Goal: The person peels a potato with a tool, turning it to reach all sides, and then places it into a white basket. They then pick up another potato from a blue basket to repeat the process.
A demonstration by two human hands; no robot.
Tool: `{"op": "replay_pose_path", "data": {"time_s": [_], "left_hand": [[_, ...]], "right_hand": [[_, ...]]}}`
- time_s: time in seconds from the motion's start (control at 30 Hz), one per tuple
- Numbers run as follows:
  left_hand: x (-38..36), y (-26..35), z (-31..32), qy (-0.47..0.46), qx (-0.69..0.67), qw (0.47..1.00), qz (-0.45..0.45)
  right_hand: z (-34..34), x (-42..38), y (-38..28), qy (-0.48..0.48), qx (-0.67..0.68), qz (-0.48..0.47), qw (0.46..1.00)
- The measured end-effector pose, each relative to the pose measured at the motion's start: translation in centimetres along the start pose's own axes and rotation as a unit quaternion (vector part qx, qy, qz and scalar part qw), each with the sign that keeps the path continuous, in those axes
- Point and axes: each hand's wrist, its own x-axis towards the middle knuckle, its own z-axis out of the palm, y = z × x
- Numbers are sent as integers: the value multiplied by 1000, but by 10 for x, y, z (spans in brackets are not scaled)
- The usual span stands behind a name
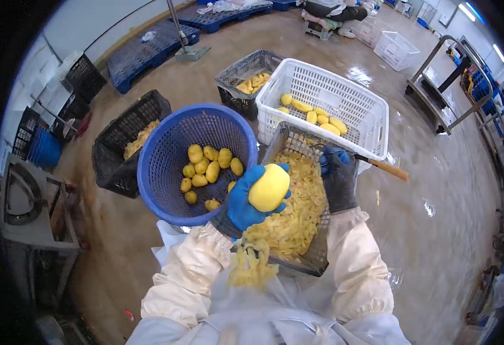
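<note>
My left hand, in a blue-palmed glove, is closed around a peeled yellow potato. In my right hand, also gloved, is a wooden-handled peeler; its handle sticks out to the right and its head is partly hidden by the fingers. Below and between both hands stands a dark crate heaped with potato peelings. A blue round basket with several unpeeled potatoes is just left of my left hand. Some peelings cling to the apron front near my left wrist.
Beyond the peelings crate, a white crate holds several peeled potatoes. Black crates with yellow pieces stand left and behind. A metal stand is at far left, a trolley at right, another person at the back.
</note>
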Motion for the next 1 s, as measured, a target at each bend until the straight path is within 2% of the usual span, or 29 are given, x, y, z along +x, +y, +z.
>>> {"op": "replay_pose_path", "data": {"time_s": [0.03, 0.07, 0.1, 0.13, 0.17, 0.2, 0.27, 0.3, 0.37, 0.4, 0.47, 0.53, 0.57, 0.6, 0.63, 0.67, 0.73, 0.77, 0.87, 0.9, 0.93, 1.0], "left_hand": [[0, 0, 3, 50, 5, 998, 30], [1, -2, 5, 98, 6, 993, 65], [3, -3, 4, 97, 4, 993, 67], [4, -2, 3, 126, -18, 988, 89], [4, -2, 2, 156, -40, 981, 110], [5, -1, -3, 157, -40, 980, 112], [6, -1, -17, 160, -39, 979, 124], [6, -2, -21, 161, -39, 978, 126], [5, -4, -9, 135, -12, 985, 105], [3, -4, -1, 108, 17, 990, 87], [3, -4, 5, 140, 4, 988, 67], [5, -5, -1, 210, 17, 970, 122], [6, -7, 6, 210, 16, 970, 124], [7, -11, 19, 167, -53, 980, 90], [7, -14, 25, 125, -122, 983, 55], [5, -13, 15, 127, -122, 983, 52], [1, -8, -11, 86, -26, 996, 18], [2, -6, -7, 101, -31, 994, 31], [2, 1, -14, 117, -35, 990, 76], [4, 0, -9, 123, -72, 986, 84], [7, -1, -8, 126, -73, 986, 84], [9, -4, -6, 168, -85, 970, 156]], "right_hand": [[0, -5, -2, -37, -168, -100, 980], [-1, -15, -5, -74, -334, -194, 919], [11, -26, -12, -77, -336, -193, 918], [28, -37, -15, -76, -212, -58, 973], [40, -47, -12, -72, -78, 80, 991], [39, -52, 4, -131, -149, 42, 979], [51, -71, 23, -217, -309, -108, 920], [47, -67, 24, -213, -308, -107, 921], [34, -43, 18, -86, -157, -25, 984], [27, -30, 5, 8, -186, -70, 980], [-5, -6, -4, -15, -133, -64, 989], [21, -24, -3, -22, -136, -52, 989], [37, -42, 5, -86, -154, -22, 984], [44, -52, 10, -146, -169, 9, 975], [36, -44, 20, -120, -183, 23, 976], [22, -28, 17, -56, -152, 28, 986], [-13, 1, 1, 20, -228, -92, 969], [-21, 3, -1, 20, -80, -35, 996], [30, -38, -8, -39, -135, -18, 990], [41, -47, -5, -74, -90, 50, 992], [43, -55, 0, -120, -148, 35, 981], [51, -58, 0, -128, -101, 81, 983]]}}
